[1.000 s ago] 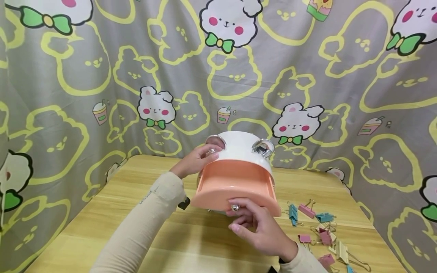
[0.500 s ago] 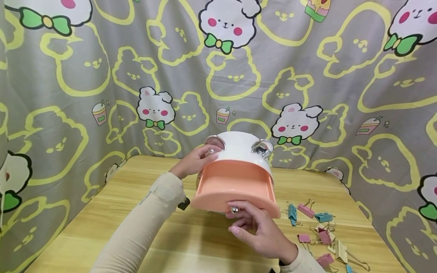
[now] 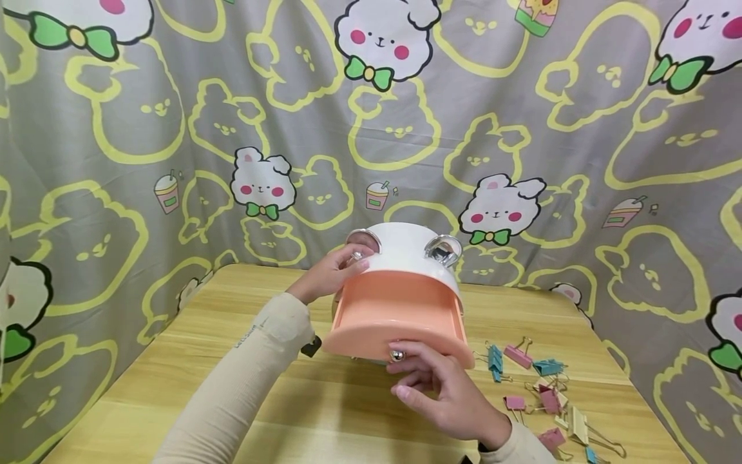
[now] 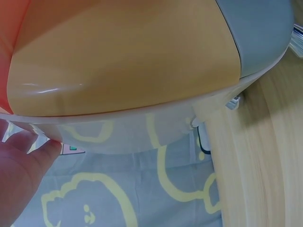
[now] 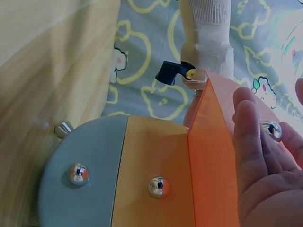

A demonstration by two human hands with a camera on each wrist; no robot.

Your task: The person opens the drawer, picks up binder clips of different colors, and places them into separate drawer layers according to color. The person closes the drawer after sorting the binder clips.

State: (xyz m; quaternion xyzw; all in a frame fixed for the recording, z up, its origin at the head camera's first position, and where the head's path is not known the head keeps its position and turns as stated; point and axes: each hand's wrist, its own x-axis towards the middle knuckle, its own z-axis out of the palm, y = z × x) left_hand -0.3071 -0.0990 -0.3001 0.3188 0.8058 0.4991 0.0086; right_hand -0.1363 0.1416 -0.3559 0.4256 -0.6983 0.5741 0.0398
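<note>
A small white desktop drawer box (image 3: 404, 248) with silver ear-shaped trims stands on the table. Its top orange drawer (image 3: 400, 309) is pulled out, its inside in view. My left hand (image 3: 332, 274) grips the box's top left side by the left ear, thumb on the white shell. At the drawer front, my right hand (image 3: 440, 390) has its index and middle fingers about the round silver knob (image 5: 271, 130), with the thumb apart below. The right wrist view shows a yellow drawer (image 5: 156, 165) and a grey drawer (image 5: 85, 161) beneath, both pushed in.
Several pink, blue and cream binder clips (image 3: 547, 399) lie scattered on the wooden table (image 3: 174, 399) to the right of the box. A patterned curtain (image 3: 324, 129) hangs behind and along the sides.
The view has shifted very slightly. Both hands keep their places, and the orange drawer stays pulled out by about the same amount.
</note>
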